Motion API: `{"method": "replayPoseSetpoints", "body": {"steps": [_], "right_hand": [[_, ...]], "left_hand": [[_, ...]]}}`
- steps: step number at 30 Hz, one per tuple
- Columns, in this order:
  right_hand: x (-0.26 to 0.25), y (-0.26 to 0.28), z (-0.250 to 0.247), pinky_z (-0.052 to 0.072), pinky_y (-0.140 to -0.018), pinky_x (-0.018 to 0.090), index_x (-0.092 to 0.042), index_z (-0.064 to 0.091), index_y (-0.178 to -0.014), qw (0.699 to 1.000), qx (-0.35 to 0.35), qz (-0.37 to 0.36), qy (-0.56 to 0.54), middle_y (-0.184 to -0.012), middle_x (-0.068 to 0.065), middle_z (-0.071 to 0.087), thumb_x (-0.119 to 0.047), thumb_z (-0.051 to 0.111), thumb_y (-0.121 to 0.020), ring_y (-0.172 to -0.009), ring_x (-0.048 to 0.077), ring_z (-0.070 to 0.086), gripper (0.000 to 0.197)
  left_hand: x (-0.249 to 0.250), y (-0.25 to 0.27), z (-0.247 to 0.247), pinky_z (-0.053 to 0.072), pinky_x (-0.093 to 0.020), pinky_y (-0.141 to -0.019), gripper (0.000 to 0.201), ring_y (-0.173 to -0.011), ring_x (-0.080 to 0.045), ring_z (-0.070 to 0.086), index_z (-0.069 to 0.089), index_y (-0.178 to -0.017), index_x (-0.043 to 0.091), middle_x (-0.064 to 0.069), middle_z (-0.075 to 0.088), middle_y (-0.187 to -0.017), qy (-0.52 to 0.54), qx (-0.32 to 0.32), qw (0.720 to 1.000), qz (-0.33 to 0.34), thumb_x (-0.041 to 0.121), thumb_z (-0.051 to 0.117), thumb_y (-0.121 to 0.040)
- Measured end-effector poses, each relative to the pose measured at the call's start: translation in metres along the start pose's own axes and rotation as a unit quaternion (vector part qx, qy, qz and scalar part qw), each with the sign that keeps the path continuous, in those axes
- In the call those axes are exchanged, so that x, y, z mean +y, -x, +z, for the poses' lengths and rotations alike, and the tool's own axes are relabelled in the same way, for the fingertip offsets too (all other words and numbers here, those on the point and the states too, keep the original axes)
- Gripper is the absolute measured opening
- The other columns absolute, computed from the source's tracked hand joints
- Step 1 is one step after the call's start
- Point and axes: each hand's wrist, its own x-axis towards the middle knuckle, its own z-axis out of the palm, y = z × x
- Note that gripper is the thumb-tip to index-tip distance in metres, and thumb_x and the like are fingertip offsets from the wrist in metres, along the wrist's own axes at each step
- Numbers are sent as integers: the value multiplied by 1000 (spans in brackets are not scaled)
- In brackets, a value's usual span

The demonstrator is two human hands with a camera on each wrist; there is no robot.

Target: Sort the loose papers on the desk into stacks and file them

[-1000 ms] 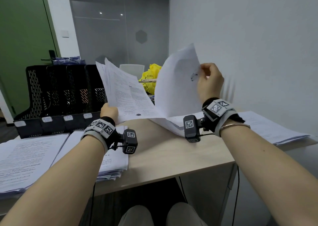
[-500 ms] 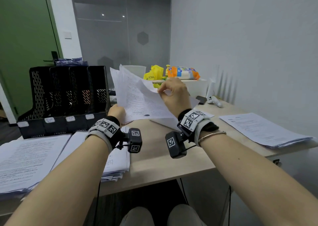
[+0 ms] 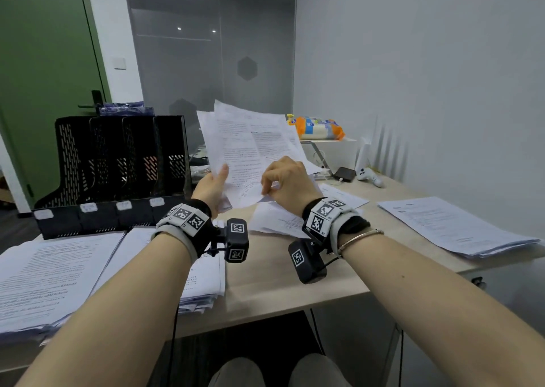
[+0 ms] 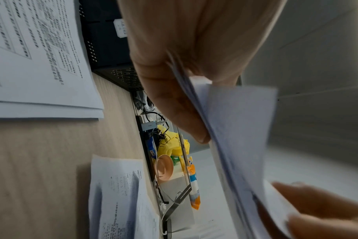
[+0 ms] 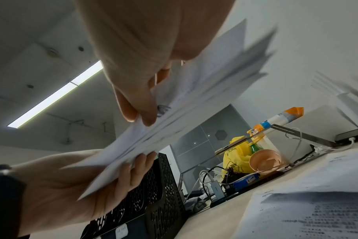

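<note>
A pale wood-grain desk [image 3: 283,271] stands against a plain white wall, with a green door and a frosted glass partition behind it. Three stacks of printed white paper lie on it: two at the left [image 3: 44,277] [image 3: 203,277] and one at the right [image 3: 454,224], with a few loose sheets [image 3: 277,220] at the centre. A black perforated four-slot file rack [image 3: 118,165] stands at the back left; its slots look empty, though shadow hides their depths. The left hand [image 3: 211,187] grips a fanned sheaf of printed pages [image 3: 250,147] raised above the desk, thumb on top and fingers curled beneath. The right hand [image 3: 290,184] pinches the sheaf's lower edge between thumb and fingertips.
</note>
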Motion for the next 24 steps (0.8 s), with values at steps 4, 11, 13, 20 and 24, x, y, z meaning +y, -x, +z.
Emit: {"method": "replayPoseSetpoints", "body": {"steps": [4,11,13,20,24], "right_hand": [[1,1,-6,34,-93,40,-18,73,-82,996,-78,26,33,-96,-3,69,-3,65,-75,-103,21,53,19],[47,11,-35,41,-99,39,-11,58,-119,986,-17,168,-10,-121,6,60,6,48,-75,-114,25,52,49],[67,14,-44,44,-95,35,-9,58,-115,971,-5,239,-19,-118,8,61,3,48,-79,-109,24,55,39],[120,37,-31,37,-87,21,-16,69,-106,925,-244,289,14,-122,3,62,-14,59,-85,-113,19,55,23],[124,38,-7,36,-98,25,-17,67,-114,883,-384,271,-10,-127,1,60,-22,64,-85,-120,18,52,29]], "left_hand": [[-7,-4,3,50,-43,-84,36,-107,-31,58,50,-129,4,-14,58,-127,-41,-24,999,16,-3,47,-94],[-17,-31,-2,46,-48,-100,36,-114,-32,57,51,-125,3,-14,59,-127,-45,68,995,50,-7,47,-90],[-14,-29,3,47,-44,-97,35,-111,-29,58,53,-123,4,-11,60,-123,-46,96,993,52,-6,47,-90],[-20,-41,16,45,-35,-83,28,-87,-22,56,50,-80,16,4,55,-80,-32,135,989,59,-9,42,-89],[-25,-56,14,47,-44,-93,22,-101,-28,57,51,-86,14,-4,58,-91,-68,149,985,55,-7,44,-87]]}}
